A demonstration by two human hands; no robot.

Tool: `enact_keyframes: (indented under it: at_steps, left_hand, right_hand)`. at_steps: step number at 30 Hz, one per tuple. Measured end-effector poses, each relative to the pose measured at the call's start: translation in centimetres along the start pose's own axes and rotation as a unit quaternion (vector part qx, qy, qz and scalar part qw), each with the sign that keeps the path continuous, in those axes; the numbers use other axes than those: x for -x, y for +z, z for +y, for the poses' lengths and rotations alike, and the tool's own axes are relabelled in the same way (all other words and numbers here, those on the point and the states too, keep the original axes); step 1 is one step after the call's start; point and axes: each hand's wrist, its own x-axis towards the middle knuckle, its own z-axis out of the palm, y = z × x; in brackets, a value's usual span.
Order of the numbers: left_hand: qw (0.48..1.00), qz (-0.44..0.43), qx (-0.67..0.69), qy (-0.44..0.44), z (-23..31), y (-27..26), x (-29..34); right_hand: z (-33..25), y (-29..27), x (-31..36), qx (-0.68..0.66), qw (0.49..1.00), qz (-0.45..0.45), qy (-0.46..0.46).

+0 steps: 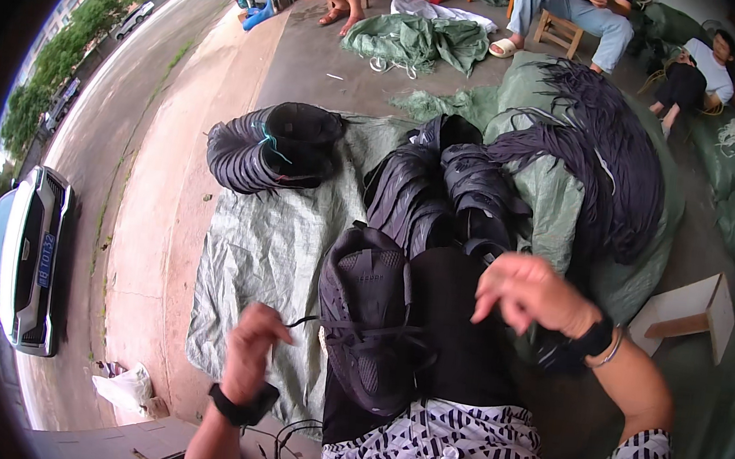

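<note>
A black mesh shoe upper (pixel 368 296) lies on my lap, its toe toward me, with black laces across its middle. My left hand (pixel 257 343) is beside it on the left, fingers pinched on a thin black shoelace (pixel 304 320) that runs taut from the shoe. My right hand (pixel 534 294) is raised to the right of the shoe, apart from it, its fingers loosely bent and spread, with nothing visible in them. Beyond my knees, nested black shoe uppers (pixel 406 200) stand in rows. Many black laces (pixel 609 155) hang over a green sack (pixel 557 195) at the right.
A bundle of nested shoe uppers (pixel 251 148), tied with teal string, lies on a pale green woven sheet (pixel 246 253). At the right stands a wooden-and-white box-like piece (pixel 691 314). Other people sit at the back. A car (pixel 33 259) is parked at the left.
</note>
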Motion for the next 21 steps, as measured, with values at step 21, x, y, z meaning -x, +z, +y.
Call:
enact_keyframes:
  at_steps: [21]
  left_hand:
    - [0.854,0.068,-0.412,0.309,4.5,6.3,-1.6]
  right_hand:
    - [-0.9,7.6,-3.8,0.232,0.973,-0.013,0.004]
